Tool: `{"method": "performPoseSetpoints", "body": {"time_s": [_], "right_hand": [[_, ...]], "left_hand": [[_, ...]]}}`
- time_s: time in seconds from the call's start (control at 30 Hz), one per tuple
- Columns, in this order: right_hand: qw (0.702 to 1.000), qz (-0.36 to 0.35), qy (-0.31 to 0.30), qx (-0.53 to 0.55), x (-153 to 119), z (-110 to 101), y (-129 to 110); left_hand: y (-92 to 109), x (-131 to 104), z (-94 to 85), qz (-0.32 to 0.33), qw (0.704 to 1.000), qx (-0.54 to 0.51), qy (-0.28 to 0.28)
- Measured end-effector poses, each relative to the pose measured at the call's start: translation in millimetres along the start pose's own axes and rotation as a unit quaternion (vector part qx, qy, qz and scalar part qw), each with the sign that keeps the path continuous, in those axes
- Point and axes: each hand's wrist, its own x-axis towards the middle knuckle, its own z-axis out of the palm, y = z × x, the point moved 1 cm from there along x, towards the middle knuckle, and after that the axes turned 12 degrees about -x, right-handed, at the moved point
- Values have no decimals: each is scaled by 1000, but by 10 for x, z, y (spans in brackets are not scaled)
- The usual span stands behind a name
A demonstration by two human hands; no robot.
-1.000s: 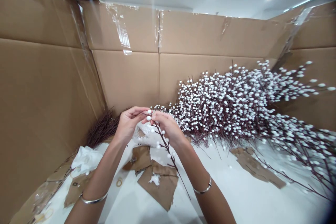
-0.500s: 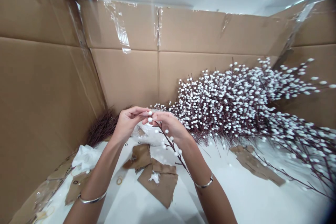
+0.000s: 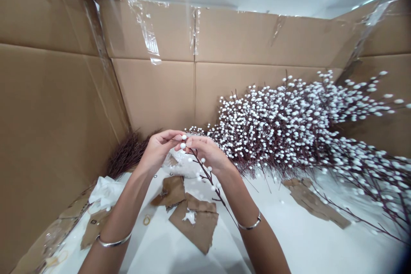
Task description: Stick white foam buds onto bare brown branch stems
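Both hands meet at the tip of a brown berry branch (image 3: 208,175) dotted with white berries. My left hand (image 3: 158,147) pinches a thin twig end beside a white berry (image 3: 184,137). My right hand (image 3: 208,152) has its thumb and fingers closed on the branch just below that tip. From the right hand the stem slants down to the right and passes by the right wrist. A big heap of similar white-berry branches (image 3: 276,124) lies beyond and to the right of my hands.
Tall cardboard walls (image 3: 154,90) enclose the white surface. Bare brown twigs (image 3: 126,156) are bunched at the left. Torn cardboard pieces (image 3: 197,227), a yellow rubber band (image 3: 147,220), crumpled white wrapping (image 3: 107,192) and another cardboard strip (image 3: 316,203) lie around.
The hands stay almost in place, still pinching the branch tip. The lower stem has shifted slightly to the left.
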Motion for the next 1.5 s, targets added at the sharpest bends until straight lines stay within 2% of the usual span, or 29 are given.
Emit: {"method": "performPoseSetpoints", "body": {"time_s": [0.17, 0.47, 0.93, 1.17, 1.23, 1.3, 1.4, 1.43, 1.5], "right_hand": [[1000, -8, 6, -8, -11, 12, -25], [1000, -5, -4, -19, -29, 28, -46], [1000, -17, -2, -26, 27, 9, 28], [992, -84, -45, -82, -1, -46, 13], [989, -100, 6, -108, -11, -147, -17], [978, -121, 107, -135, 4, -335, -74], [920, -164, 283, -215, 65, -752, -231], [902, -169, 321, -232, 86, -908, -297], [875, -184, 357, -270, 100, -1212, -440]], "left_hand": [[12, -3, 33, -26, 999, -29, 0], [43, -25, -49, -1, 999, 39, -10], [91, -16, -60, -8, 998, 50, -24], [118, -47, -64, -4, 996, 86, -37], [133, -45, -87, -2, 994, 108, -23], [156, -35, -130, 0, 992, 127, -5], [203, -25, -207, 5, 990, 140, 4], [220, -26, -228, 6, 990, 142, 2], [252, -35, -260, 9, 989, 150, -5]]}}
